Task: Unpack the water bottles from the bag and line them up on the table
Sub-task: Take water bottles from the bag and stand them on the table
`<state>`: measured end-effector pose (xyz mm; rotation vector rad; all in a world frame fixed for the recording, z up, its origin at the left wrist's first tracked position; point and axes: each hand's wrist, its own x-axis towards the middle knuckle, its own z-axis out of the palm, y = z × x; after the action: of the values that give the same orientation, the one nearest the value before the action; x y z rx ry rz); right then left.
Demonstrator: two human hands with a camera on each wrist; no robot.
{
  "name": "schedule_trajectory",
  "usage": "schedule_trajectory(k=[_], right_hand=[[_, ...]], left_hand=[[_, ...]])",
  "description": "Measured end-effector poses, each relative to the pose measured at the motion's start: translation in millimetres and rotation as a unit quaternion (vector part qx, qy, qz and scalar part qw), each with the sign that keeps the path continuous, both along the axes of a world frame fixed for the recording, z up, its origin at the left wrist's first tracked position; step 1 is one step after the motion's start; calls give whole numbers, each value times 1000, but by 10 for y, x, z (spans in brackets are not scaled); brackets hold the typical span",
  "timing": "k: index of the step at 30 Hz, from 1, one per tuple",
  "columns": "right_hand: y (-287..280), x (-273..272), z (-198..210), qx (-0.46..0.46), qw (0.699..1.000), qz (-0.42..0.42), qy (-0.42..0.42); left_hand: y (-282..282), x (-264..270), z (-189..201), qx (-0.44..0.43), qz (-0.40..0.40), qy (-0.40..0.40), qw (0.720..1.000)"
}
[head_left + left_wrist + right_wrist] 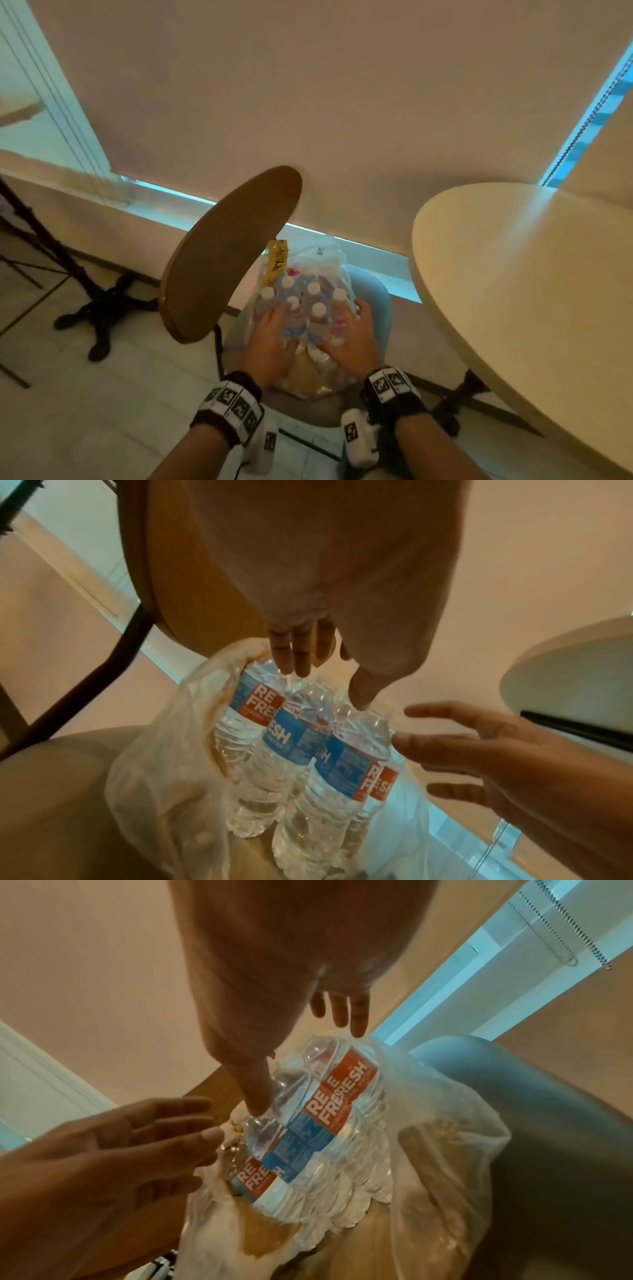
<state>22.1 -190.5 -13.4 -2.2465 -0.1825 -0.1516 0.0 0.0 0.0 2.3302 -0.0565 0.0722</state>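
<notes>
- Clear plastic water bottles [306, 317] with white caps stood packed together inside the thin bag [310, 270], which sat on a grey chair [375, 310] beside the cream table [527, 291].
- The left hand [270, 337] and the right hand [349, 334] lay on the cluster from both sides, each grip spread, fingers straight, closed around nothing.
- The unpacking seemed only at its start; no bottle was on the table.
- Next, one grip probably had to close around one bottle and lift it free of the film.

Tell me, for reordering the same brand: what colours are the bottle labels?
Blue and orange-red with white lettering on the clear plastic water bottles; clearest in the left wrist view.
</notes>
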Motion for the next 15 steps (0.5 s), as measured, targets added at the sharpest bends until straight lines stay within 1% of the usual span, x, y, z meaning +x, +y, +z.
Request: schedule_trajectory(k=[2, 8, 11, 13, 15], right_hand=[[47, 101, 7, -40, 998, -4, -38], [161, 289, 104, -85, 994, 29, -65], [209, 372, 125, -94, 993, 25, -72], [215, 361, 116, -84, 993, 21, -82], [211, 315, 94, -33, 995, 21, -91]], left_hand=[[-34, 80, 4, -7, -7, -2, 1000], [-70, 337, -36, 44, -30, -1, 999], [-87, 406, -25, 52, -21, 7, 998], [-87, 415, -38, 64, -18, 4, 998], [-94, 402, -45, 66, -7, -9, 998]])
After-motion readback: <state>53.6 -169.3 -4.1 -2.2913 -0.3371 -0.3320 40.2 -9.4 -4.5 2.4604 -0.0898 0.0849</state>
